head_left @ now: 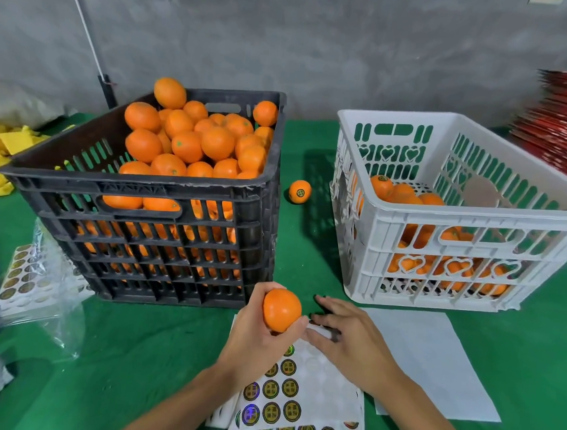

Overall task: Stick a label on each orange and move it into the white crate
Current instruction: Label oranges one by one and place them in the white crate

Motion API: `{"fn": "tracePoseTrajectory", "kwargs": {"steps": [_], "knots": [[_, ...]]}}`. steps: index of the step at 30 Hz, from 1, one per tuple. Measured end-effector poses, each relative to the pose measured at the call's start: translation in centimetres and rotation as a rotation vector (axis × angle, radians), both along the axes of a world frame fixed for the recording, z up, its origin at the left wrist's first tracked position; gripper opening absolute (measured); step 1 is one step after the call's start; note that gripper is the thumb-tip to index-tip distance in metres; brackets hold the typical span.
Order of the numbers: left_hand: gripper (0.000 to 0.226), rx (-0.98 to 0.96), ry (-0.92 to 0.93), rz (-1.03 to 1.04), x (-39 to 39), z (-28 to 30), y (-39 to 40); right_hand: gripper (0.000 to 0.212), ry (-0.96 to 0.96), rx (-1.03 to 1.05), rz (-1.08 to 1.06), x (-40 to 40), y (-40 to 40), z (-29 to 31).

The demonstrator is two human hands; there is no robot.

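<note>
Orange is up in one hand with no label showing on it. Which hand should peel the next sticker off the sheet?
Probably the right hand: it holds nothing and its fingers already rest on the sticker sheet. The left hand grips the orange above the sheet's near end.

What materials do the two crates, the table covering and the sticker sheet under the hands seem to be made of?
Black crate: moulded plastic, matte and scuffed; slotted walls, frayed rim.
White crate: moulded plastic, smooth with a slight gloss; heart-shaped cutouts.
Table covering: probably green felt-like cloth; dull and fuzzy, no shine.
Sticker sheet: glossy backing paper, it seems; the round labels look like holographic foil, showing rainbow glints.
</note>
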State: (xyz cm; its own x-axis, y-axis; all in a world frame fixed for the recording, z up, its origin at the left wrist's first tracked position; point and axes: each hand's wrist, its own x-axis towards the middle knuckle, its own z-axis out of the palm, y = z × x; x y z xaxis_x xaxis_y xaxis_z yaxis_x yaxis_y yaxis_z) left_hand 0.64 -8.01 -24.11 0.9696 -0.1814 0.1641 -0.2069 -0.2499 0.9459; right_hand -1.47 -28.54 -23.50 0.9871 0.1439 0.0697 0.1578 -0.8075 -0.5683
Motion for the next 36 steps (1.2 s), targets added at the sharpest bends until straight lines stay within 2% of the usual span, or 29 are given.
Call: {"fn": "tracePoseTrajectory", "kwargs": {"steps": [2, 6, 11, 15, 18, 22, 25, 27, 32, 36], "knots": [[0.073, 0.02, -0.002, -0.003, -0.1, 0.1, 0.0, 0.072, -0.033, 0.016, -0.023, 0.0, 0.1, 0.0], [0.074, 0.058, -0.002, 0.0, 0.0, 0.3, 0.0, 0.029, -0.083, 0.058, -0.083, 0.4, 0.3, -0.1], [0.07, 0.075, 0.028, -0.007, -0.2, 0.7, -0.1, 0.012, -0.05, 0.244, -0.199, 0.9, 0.7, -0.1], [0.066, 0.111, 0.039, -0.017, -0.2, 0.8, 0.0, 0.018, -0.003, 0.45, -0.281, 1.2, 1.2, 0.1], [0.065, 0.158, 0.061, -0.035, -0.2, 0.9, -0.1, 0.016, -0.054, 0.59, -0.354, 0.8, 1.6, 0.6], [0.062, 0.28, 0.057, -0.158, 0.3, 2.0, -0.4, 0.013, -0.191, 0.643, -0.29, -0.7, 2.2, 1.8], [0.061, 0.242, 0.037, -0.216, 1.2, 3.4, -0.7, 0.021, -0.245, 0.73, -0.248, -1.5, 2.8, 2.9], [0.058, 0.243, 0.002, -0.224, 1.6, 4.7, -1.0, 0.018, -0.243, 0.802, -0.245, -1.6, 2.7, 3.8], [0.054, 0.201, -0.107, -0.189, 2.9, 8.6, -2.3, 0.033, -0.36, 0.686, -0.232, -1.8, 3.4, 6.9], [0.076, 0.228, -0.28, -0.167, 3.7, 12.1, -4.4, 0.058, -0.584, 0.385, -0.282, -1.1, 3.4, 11.0]]}}
